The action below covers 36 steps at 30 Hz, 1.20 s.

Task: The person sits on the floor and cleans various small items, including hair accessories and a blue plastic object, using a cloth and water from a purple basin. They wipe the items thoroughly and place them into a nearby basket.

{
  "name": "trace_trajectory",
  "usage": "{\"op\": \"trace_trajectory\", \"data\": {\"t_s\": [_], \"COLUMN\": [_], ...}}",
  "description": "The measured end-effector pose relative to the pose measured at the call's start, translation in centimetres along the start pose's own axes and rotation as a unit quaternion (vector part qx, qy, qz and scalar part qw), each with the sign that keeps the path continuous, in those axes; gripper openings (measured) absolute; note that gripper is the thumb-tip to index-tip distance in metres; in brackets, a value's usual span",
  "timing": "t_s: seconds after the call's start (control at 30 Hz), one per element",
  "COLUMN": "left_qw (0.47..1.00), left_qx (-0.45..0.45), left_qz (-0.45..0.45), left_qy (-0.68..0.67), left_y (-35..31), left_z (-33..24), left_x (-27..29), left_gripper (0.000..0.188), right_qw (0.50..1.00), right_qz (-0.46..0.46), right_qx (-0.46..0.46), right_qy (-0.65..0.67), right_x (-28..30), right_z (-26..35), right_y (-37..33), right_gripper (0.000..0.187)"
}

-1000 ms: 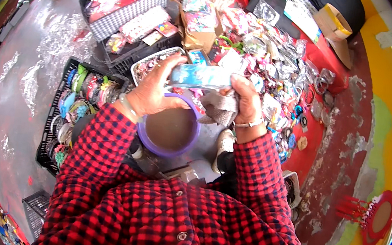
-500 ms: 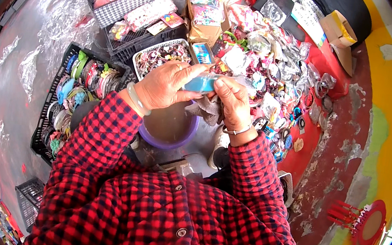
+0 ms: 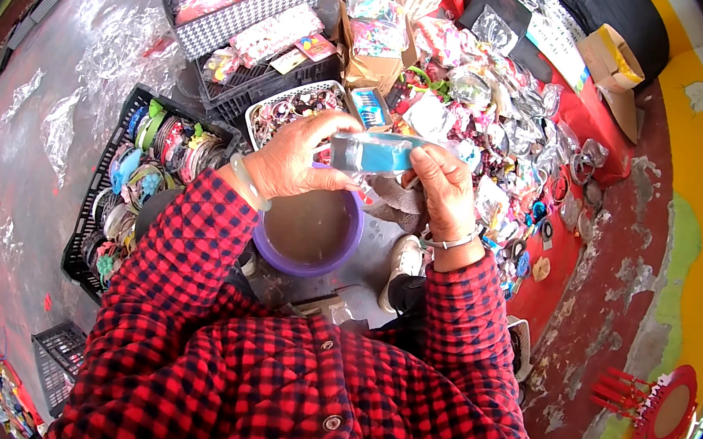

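Between my hands is a flat blue piece in a clear plastic sleeve [image 3: 378,154]. My left hand [image 3: 293,158] grips its left end, fingers above and thumb below. At the other end my right hand [image 3: 446,192] pinches it between thumb and fingers. A grey-brown cloth [image 3: 395,203] hangs beneath my right hand, seemingly held in its lower fingers. Below the hands stands a purple basin [image 3: 354,246] with murky water. Just beyond them is a white basket [image 3: 253,118] of small hair accessories, next to a small box with blue contents [image 3: 370,108].
A black crate of headbands [image 3: 74,245] stands at the left. Bagged accessories [image 3: 475,94] lie heaped on red cloth to the right. Further off are a patterned bin [image 3: 246,6] and an opened cardboard box [image 3: 376,70]. Loose plastic film [image 3: 61,128] lies on the floor.
The sleeved blue piece has turned to show more of its broad face. My right hand has moved slightly right and down, and my hands are a little further apart.
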<state>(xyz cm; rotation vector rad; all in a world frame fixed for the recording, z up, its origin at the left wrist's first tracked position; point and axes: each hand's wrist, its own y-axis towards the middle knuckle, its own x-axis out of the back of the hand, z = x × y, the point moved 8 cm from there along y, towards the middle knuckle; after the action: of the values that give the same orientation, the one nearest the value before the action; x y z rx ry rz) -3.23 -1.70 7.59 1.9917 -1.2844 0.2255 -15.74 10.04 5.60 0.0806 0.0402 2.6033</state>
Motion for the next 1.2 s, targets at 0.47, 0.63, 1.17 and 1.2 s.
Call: {"op": "trace_trajectory", "data": {"t_s": [0.47,0.63,1.17,1.2], "left_qw": [0.999,0.993,0.977,0.978], "left_qx": [0.028,0.073,0.163,0.168], "left_qz": [0.029,0.047,-0.134,-0.122], "left_qy": [0.006,-0.084,0.017,0.013], "left_y": [-0.5,-0.4,-0.9,-0.9], "left_z": [1.8,2.3,4.9,5.0], "left_x": [-3.5,-2.7,-0.6,-0.8], "left_gripper": [0.020,0.021,0.011,0.010], "right_qw": [0.928,0.930,0.902,0.899], "right_qz": [0.011,0.006,-0.042,-0.037], "right_qx": [0.152,0.141,0.204,0.211], "right_qy": [-0.341,-0.339,-0.377,-0.382], "right_x": [-3.2,-2.7,-3.7,-3.9], "right_z": [0.4,0.6,1.3,1.5], "right_y": [-0.4,-0.3,-0.7,-0.9], "right_gripper": [0.020,0.020,0.021,0.021]}}
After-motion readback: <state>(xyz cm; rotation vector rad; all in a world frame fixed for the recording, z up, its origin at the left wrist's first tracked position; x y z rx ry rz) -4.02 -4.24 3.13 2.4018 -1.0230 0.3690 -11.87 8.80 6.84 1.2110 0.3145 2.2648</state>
